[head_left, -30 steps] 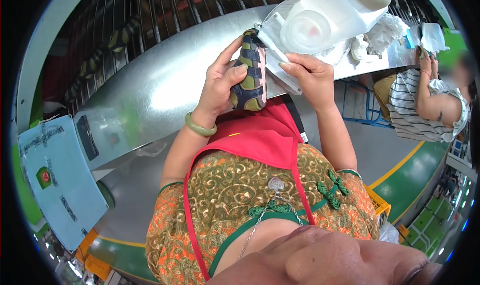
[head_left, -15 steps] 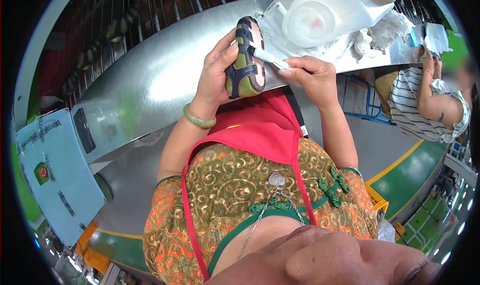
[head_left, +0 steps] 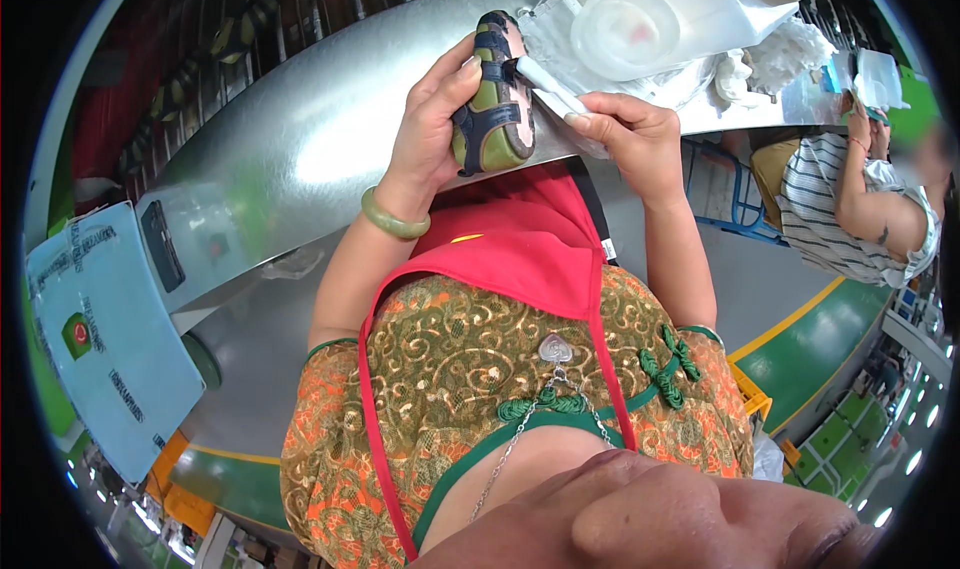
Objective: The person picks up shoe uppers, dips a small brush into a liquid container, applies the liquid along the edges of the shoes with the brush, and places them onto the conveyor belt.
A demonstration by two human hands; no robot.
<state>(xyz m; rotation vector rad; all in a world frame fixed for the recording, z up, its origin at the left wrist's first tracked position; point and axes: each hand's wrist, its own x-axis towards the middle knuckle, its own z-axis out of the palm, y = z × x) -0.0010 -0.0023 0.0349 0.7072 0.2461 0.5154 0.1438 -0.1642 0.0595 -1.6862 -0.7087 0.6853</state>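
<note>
My left hand (head_left: pixel 432 119) is wrapped round a dark blue and olive green shoe upper (head_left: pixel 490 114), with its pinkish underside turned to the right. Between the thumb and fingers of my right hand (head_left: pixel 632 139) is a white-handled brush (head_left: pixel 550 84). The brush's tip touches the shoe's edge near its upper part; the bristles are too small to make out. Both hands are over the front edge of a shiny metal table (head_left: pixel 330 139). Just behind my right hand stands a translucent plastic container (head_left: pixel 640 34).
Crumpled white material (head_left: pixel 785 57) lies right of the container. A dark phone-like object (head_left: pixel 163 246) rests at the table's left end, beside a blue box (head_left: pixel 115 339). Metal bars with more shoes (head_left: pixel 245 29) run behind the table. A co-worker (head_left: pixel 850 194) sits at the right.
The shoe has moved up and turned to show more of its underside. The brush has moved to its edge with my right hand, and its angle has changed.
</note>
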